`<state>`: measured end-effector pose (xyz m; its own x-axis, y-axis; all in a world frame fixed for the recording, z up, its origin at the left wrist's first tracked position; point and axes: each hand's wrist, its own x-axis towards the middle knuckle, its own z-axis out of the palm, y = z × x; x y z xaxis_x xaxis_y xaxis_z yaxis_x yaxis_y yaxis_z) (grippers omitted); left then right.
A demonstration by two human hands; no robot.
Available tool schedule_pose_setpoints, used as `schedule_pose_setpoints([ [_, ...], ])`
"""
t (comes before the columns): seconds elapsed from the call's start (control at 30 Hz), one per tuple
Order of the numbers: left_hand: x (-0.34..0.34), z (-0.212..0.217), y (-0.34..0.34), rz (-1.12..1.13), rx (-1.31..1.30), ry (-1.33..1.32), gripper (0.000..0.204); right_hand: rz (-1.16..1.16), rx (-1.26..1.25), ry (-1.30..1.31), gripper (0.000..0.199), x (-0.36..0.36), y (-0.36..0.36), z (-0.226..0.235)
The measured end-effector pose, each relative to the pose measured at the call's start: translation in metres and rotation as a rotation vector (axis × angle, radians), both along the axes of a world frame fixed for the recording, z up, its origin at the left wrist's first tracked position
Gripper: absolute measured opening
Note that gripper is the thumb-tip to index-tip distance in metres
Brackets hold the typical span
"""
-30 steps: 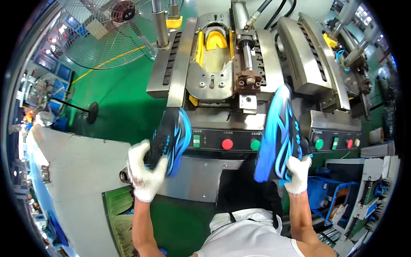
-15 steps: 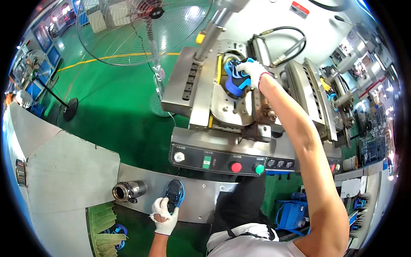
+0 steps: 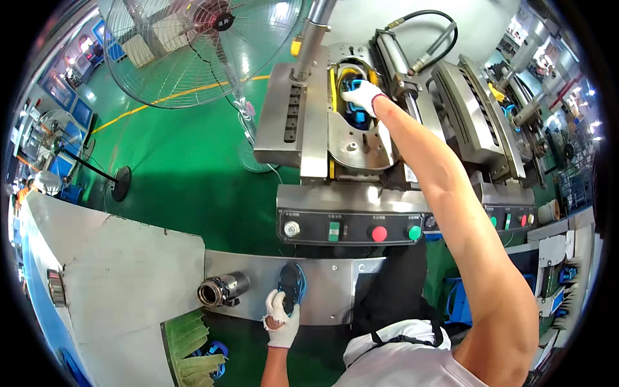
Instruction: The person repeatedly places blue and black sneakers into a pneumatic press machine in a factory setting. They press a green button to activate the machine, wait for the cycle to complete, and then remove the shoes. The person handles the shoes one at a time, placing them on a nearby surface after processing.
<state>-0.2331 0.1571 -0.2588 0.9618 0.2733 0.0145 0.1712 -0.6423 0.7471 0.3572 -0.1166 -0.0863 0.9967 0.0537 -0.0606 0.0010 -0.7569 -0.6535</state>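
Observation:
My right hand (image 3: 363,97), in a white knit glove, reaches far forward into the press machine. Its fingers are closed on a black and blue shoe (image 3: 358,118), which sits down in the rounded opening of the machine's metal bed; the hand hides part of it. Low in the view, my left hand (image 3: 282,320), gloved too with a hole at its back, grips the heel end of another dark shoe (image 3: 291,282) with a blue sole edge. That shoe lies on the steel shelf (image 3: 327,284), toe pointing away from me.
A metal cylinder (image 3: 224,288) lies on the shelf left of the shoe. The control panel (image 3: 351,226) with coloured buttons fronts the press. Beyond it at left stands a large caged fan (image 3: 222,22). A grey table (image 3: 116,264) fills the left, above green strips (image 3: 188,345).
The shoe in the press was tilted with its blue side showing; now it sits lower in the opening, my right hand still on it. My left hand stays at its shoe while the view shifts.

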Motion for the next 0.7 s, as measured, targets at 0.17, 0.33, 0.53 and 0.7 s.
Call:
schedule_pose_setpoints([
  [0.17,-0.004,0.004,-0.033,0.22,-0.001,0.11,0.074,0.295,0.11,-0.44,0.077,-0.213,0.038,0.039],
  [0.33,-0.012,0.031,-0.032,-0.019,0.023,0.247,0.08,0.419,-0.02,-0.509,0.087,-0.384,-0.057,-0.021],
  [0.53,0.041,0.038,-0.007,-0.55,0.272,-0.135,0.015,0.361,-0.303,-0.364,0.094,-0.39,-0.113,-0.093],
  [0.7,0.071,0.108,-0.078,-0.508,0.195,-0.215,0.01,0.552,0.089,-0.178,0.106,-0.469,-0.14,-0.052],
])
